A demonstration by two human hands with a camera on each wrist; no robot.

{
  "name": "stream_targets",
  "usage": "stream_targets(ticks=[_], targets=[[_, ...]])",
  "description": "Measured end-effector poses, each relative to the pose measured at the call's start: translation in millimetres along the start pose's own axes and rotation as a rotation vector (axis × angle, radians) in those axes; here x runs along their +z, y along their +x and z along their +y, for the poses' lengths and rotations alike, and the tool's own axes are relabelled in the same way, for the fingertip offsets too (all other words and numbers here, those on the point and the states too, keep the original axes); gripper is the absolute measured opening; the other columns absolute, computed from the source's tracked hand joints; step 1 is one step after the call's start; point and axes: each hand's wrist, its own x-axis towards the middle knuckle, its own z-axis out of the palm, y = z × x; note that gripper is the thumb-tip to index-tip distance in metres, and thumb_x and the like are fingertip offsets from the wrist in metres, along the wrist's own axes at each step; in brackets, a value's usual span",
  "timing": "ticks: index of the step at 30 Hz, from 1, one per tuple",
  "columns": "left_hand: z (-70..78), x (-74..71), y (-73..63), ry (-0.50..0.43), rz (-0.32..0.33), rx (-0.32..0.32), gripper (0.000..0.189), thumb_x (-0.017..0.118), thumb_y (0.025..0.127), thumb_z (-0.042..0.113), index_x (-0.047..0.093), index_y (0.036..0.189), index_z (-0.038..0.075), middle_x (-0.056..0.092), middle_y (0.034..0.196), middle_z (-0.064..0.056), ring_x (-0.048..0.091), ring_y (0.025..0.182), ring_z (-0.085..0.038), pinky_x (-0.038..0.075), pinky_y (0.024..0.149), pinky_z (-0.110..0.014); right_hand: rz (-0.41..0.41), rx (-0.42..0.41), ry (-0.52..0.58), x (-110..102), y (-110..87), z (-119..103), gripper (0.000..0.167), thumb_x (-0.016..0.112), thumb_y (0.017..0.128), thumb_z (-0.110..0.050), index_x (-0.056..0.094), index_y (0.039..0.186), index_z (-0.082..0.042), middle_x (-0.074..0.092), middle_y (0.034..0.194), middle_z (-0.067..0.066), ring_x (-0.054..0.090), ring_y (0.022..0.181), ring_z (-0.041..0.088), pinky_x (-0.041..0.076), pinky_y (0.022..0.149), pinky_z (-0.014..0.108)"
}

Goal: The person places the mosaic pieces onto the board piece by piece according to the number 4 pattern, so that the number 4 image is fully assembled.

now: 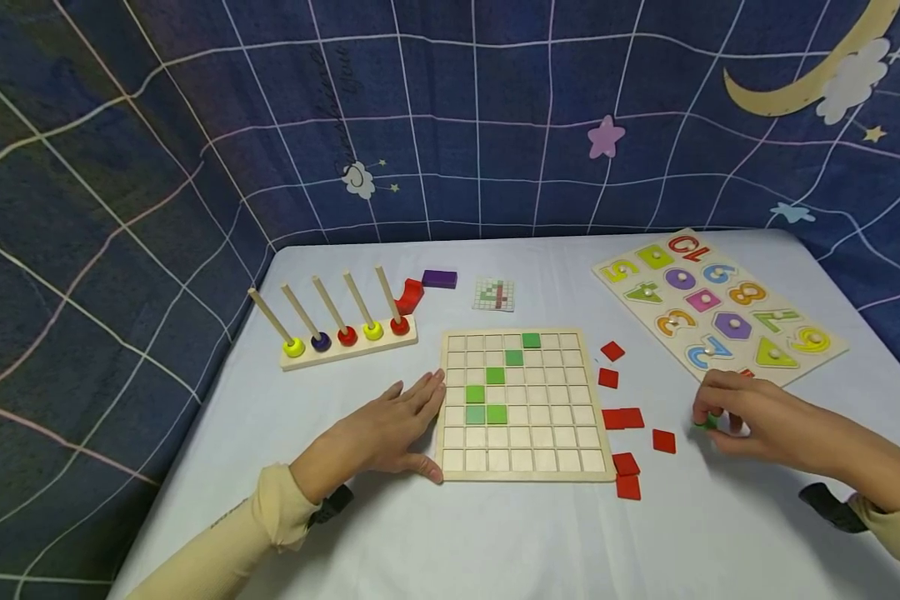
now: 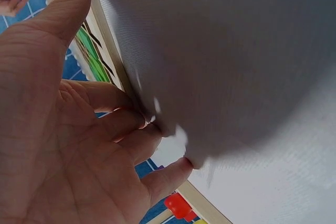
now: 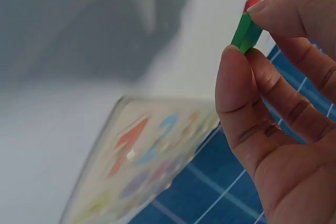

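Note:
Thumb and fingertips of my right hand [image 1: 753, 417] pinch a small green square tile [image 3: 247, 33], right of the board and just in front of the number puzzle. My left hand [image 1: 378, 433] lies with straight fingers along the left edge of the wooden grid board [image 1: 547, 476], touching its frame. On the board, several green tiles [image 1: 496, 376] sit in cells, stepping in a diagonal from upper right to lower left, with two side by side at the bottom. Several loose red tiles [image 1: 663, 441] lie on the white cloth along the board's right side.
A small pattern card [image 1: 493, 294] lies behind the board. To the back left stands a peg rack [image 1: 352, 348] with coloured beads, near a red curved block [image 1: 410, 297] and a purple block [image 1: 439, 279]. The number puzzle [image 1: 645, 287] lies at the back right.

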Motion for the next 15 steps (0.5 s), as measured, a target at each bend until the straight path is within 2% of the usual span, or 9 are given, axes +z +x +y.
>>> stream_targets(ticks=[2, 7, 15], targets=[[0.0, 0.0, -0.1, 0.002, 0.000, -0.001, 0.127, 0.072, 0.085, 0.075, 0.017, 0.170, -0.001, 0.008, 0.182, -0.018, 0.016, 0.169, -0.031, 0.026, 0.134, -0.058, -0.034, 0.002, 0.025, -0.7, 9.6, -7.5, 0.032, 0.091, 0.078, -0.005, 0.072, 0.096, -0.023, 0.058, 0.098, -0.015, 0.048, 0.080, -0.007, 0.052, 0.064, 0.016], [0.4, -0.8, -0.3, 0.011, 0.001, -0.002, 0.127, 0.071, 0.085, 0.075, 0.018, 0.170, -0.001, 0.009, 0.181, -0.018, 0.017, 0.169, -0.031, 0.026, 0.134, -0.058, -0.044, -0.046, 0.055, -0.8, 36.5, -28.5, 0.029, 0.088, 0.082, -0.006, 0.072, 0.095, -0.027, 0.058, 0.099, -0.015, 0.053, 0.084, 0.000, 0.055, 0.068, 0.017], [1.5, -1.3, -0.1, 0.010, -0.006, -0.003, 0.126, 0.071, 0.085, 0.075, 0.018, 0.170, -0.001, 0.009, 0.182, -0.017, 0.016, 0.169, -0.031, 0.026, 0.134, -0.057, -0.102, -0.151, 0.088, 6.0, 79.0, -58.3, 0.021, 0.076, 0.086, 0.000, 0.071, 0.094, -0.019, 0.056, 0.098, -0.009, 0.053, 0.087, 0.005, 0.050, 0.069, 0.018]])
